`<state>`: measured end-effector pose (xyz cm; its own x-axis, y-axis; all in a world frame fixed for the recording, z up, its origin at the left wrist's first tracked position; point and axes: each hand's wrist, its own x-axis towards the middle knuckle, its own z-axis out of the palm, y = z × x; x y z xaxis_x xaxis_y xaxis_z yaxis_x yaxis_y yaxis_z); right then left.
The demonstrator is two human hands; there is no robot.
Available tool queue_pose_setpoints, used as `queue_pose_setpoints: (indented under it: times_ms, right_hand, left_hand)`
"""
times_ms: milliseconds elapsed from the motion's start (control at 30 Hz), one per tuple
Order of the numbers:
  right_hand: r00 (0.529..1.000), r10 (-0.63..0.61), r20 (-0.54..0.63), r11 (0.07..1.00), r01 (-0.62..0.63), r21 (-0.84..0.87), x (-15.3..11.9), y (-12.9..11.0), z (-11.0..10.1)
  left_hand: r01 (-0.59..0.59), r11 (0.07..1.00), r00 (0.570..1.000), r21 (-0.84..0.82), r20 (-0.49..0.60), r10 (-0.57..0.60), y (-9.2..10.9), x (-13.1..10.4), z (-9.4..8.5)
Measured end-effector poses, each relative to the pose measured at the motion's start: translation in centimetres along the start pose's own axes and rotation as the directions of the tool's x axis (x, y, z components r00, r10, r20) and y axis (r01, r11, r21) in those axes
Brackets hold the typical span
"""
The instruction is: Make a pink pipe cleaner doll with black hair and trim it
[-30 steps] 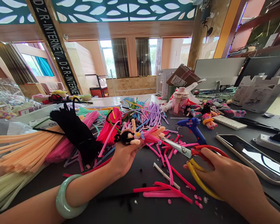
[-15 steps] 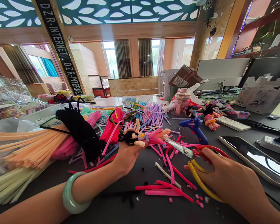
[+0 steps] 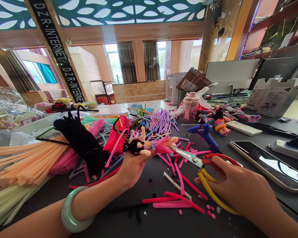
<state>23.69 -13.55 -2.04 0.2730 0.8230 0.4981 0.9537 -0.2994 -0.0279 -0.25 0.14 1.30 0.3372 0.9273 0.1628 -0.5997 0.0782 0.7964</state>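
My left hand (image 3: 134,167), with a green bangle (image 3: 73,208) at the wrist, is closed around a small pipe-cleaner doll (image 3: 149,145). The doll lies sideways, its black-haired head at the left and its pink skirt and peach legs to the right. In my right hand (image 3: 238,185) are scissors (image 3: 195,160) with one red and one yellow handle. Their blades point left and the tips meet the doll near its lower skirt and legs. Whether the tips touch it I cannot tell.
Bundles of black (image 3: 81,145), peach (image 3: 29,162) and hot pink (image 3: 119,134) pipe cleaners lie at the left. A blue glue gun (image 3: 205,135), phone (image 3: 268,165) and pink bottle (image 3: 190,107) are at the right. Cut pink pieces (image 3: 173,200) lie in front.
The whole scene has shifted slightly left in the view. My hands keep their holds on the doll and the scissors, with little visible change between them.
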Motion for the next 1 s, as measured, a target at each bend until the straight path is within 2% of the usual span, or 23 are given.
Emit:
queue_pose_setpoints:
  times_ms: [167, 300, 433, 500, 600, 767, 867, 1000]
  right_hand:
    - [0.999, -0.004, 0.032, 1.000, 0.004, 0.024, 0.0, -0.1, -0.2]
    - [0.998, 0.062, 0.002, 0.998, -0.062, 0.002, 0.0, -0.5, -0.2]
    - [0.998, -0.005, 0.064, 1.000, 0.004, 0.025, 0.1, 0.0, 0.2]
    - [0.999, -0.031, 0.027, 1.000, 0.031, -0.001, 0.1, 0.1, 0.3]
    - [0.993, -0.065, -0.097, 0.997, 0.060, -0.053, 0.0, -0.3, 0.3]
    - [0.940, -0.153, -0.306, 0.982, 0.110, -0.154, -0.1, -1.1, 0.2]
    - [0.921, -0.204, -0.332, 0.971, 0.147, -0.189, -0.2, -1.1, 0.2]
    - [0.929, -0.208, -0.305, 0.972, 0.161, -0.173, -0.2, -0.6, 0.3]
  left_hand:
    - [0.002, 1.000, 1.000, 0.020, 0.005, -0.002, -0.1, 0.1, -0.2]
    - [0.003, 0.999, 1.000, 0.041, 0.000, -0.003, -0.2, 0.3, -0.3]
    - [-0.003, 0.999, 1.000, 0.049, -0.019, 0.004, -0.1, 0.1, -0.1]
    - [-0.011, 0.998, 1.000, 0.060, -0.020, 0.012, 0.1, 0.0, 0.1]
    - [-0.032, 0.996, 0.999, 0.080, 0.005, 0.032, 0.2, -0.2, 0.3]
    - [-0.042, 0.994, 0.999, 0.104, 0.035, 0.039, 0.1, -0.2, 0.3]
    - [-0.040, 0.994, 0.999, 0.104, 0.008, 0.039, 0.0, -0.2, 0.2]
    - [-0.008, 0.996, 1.000, 0.094, -0.007, 0.009, 0.1, -0.2, -0.1]
